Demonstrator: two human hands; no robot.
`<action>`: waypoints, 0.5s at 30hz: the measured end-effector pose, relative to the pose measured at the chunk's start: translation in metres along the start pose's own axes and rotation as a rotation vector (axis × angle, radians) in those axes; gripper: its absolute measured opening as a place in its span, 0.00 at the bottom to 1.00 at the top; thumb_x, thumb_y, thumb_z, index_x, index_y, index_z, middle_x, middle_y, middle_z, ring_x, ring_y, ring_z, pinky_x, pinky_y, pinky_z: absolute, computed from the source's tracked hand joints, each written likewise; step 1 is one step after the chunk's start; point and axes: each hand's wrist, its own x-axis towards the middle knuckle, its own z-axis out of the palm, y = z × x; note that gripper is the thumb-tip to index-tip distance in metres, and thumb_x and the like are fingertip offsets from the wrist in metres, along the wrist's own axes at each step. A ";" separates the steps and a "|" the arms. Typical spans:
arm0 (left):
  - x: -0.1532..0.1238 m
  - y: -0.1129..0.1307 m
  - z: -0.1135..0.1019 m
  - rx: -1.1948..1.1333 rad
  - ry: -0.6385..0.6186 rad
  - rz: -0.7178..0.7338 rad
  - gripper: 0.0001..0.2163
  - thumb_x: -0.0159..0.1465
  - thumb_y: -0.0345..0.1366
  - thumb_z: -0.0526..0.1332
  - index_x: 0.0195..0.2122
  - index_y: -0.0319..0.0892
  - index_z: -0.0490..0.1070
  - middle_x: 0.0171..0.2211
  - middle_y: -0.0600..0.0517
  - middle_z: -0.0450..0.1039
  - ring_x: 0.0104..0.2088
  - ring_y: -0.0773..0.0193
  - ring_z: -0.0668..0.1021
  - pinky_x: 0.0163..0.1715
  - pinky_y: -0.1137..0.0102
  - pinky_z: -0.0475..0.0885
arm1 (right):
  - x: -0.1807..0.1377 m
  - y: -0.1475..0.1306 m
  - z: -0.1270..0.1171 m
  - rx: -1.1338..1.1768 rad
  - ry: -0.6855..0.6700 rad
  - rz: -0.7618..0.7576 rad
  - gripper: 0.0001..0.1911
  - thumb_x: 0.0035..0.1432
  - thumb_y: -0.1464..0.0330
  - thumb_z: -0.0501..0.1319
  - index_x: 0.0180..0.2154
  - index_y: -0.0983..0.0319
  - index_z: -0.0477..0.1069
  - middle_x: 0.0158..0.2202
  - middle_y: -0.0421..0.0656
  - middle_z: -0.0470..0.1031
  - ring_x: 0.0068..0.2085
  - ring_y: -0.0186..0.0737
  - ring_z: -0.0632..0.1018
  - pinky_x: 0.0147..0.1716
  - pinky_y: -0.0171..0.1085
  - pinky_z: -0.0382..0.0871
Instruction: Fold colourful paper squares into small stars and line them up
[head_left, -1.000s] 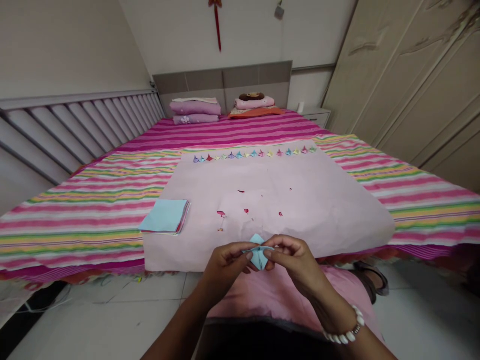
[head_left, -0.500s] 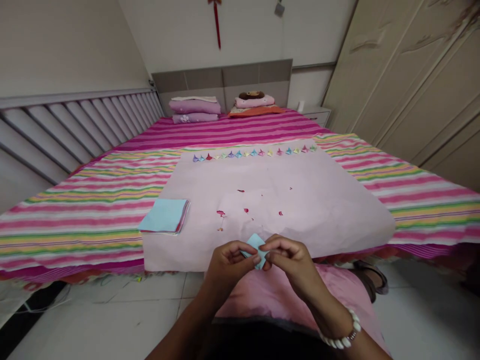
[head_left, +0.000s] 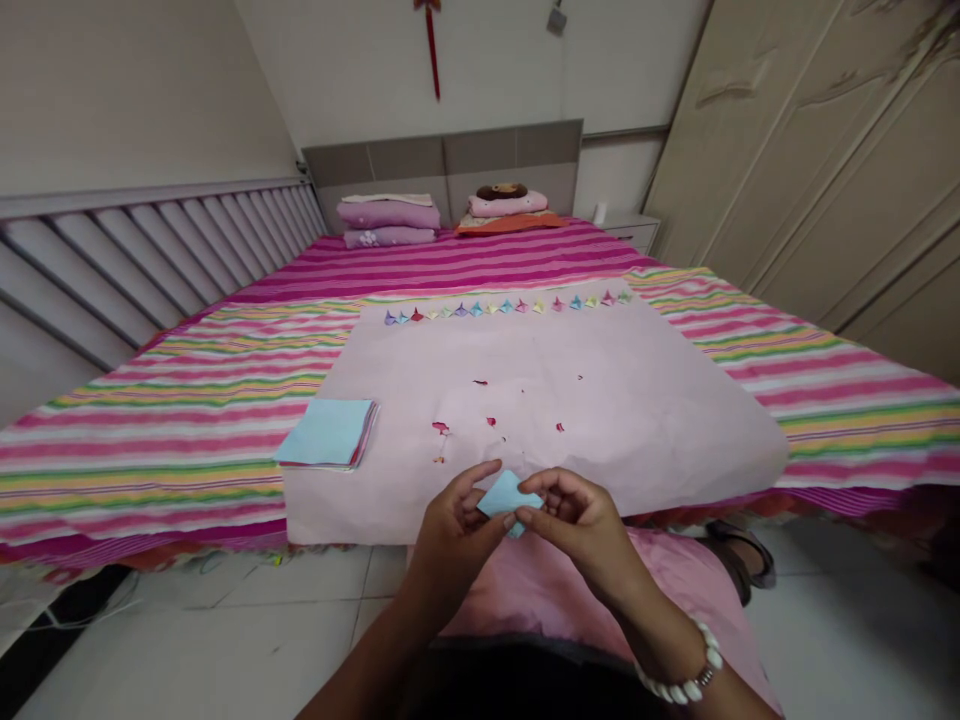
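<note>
A small folded piece of light blue origami paper [head_left: 504, 492] is held up near the front edge of the pale pink sheet. My left hand [head_left: 459, 522] supports its left side, thumb in front along the lower edge and index finger lifted away from the paper. On the right side, my right hand [head_left: 577, 515] pinches the paper between thumb and index finger. The paper looks diamond-shaped, with a flap below the thumbs; part of it is hidden by the fingers. A stack of square coloured paper [head_left: 328, 432], light blue on top, lies left of my hands.
Several small folded paper pieces [head_left: 476, 310] stand in a row along the far edge of the pale pink sheet [head_left: 637, 400]. Torn-looking red marks [head_left: 491, 421] dot its middle. The striped bed [head_left: 187, 390] surrounds it. Folded bedding [head_left: 390, 215] sits by the headboard [head_left: 517, 150].
My left index finger has lifted off the paper and stretched upward. The blue paper has turned slightly and shows a wider face. My right hand still pinches it.
</note>
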 end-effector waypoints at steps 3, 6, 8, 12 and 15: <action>0.000 0.001 -0.001 -0.020 -0.015 -0.013 0.25 0.52 0.33 0.68 0.52 0.40 0.67 0.30 0.52 0.78 0.31 0.64 0.79 0.35 0.70 0.74 | 0.000 -0.003 0.000 0.016 0.005 -0.016 0.16 0.42 0.65 0.73 0.34 0.61 0.73 0.27 0.39 0.75 0.28 0.36 0.74 0.28 0.35 0.69; 0.001 0.000 -0.002 -0.013 -0.014 -0.009 0.23 0.52 0.35 0.68 0.49 0.39 0.69 0.28 0.52 0.78 0.30 0.65 0.79 0.33 0.72 0.73 | -0.001 -0.006 0.001 -0.007 0.012 -0.038 0.18 0.42 0.66 0.72 0.37 0.61 0.73 0.25 0.37 0.73 0.26 0.34 0.73 0.26 0.33 0.67; 0.001 0.000 -0.002 -0.008 -0.012 -0.006 0.21 0.52 0.35 0.69 0.46 0.38 0.70 0.29 0.52 0.78 0.30 0.65 0.79 0.32 0.72 0.73 | -0.001 -0.007 0.001 -0.021 0.017 -0.047 0.20 0.42 0.67 0.72 0.40 0.61 0.73 0.23 0.35 0.71 0.25 0.33 0.72 0.25 0.33 0.65; 0.003 0.001 -0.006 -0.011 -0.042 -0.008 0.21 0.54 0.37 0.67 0.49 0.39 0.69 0.28 0.52 0.78 0.31 0.65 0.78 0.34 0.70 0.74 | -0.001 -0.007 -0.001 0.028 0.022 -0.031 0.24 0.44 0.68 0.71 0.45 0.62 0.73 0.23 0.35 0.72 0.26 0.34 0.73 0.28 0.34 0.66; 0.006 0.005 -0.009 -0.003 -0.071 -0.015 0.26 0.56 0.39 0.66 0.54 0.38 0.65 0.25 0.54 0.77 0.29 0.65 0.77 0.35 0.69 0.73 | 0.001 -0.004 -0.003 0.078 0.027 -0.021 0.26 0.44 0.69 0.71 0.48 0.61 0.72 0.24 0.35 0.73 0.27 0.33 0.73 0.29 0.34 0.66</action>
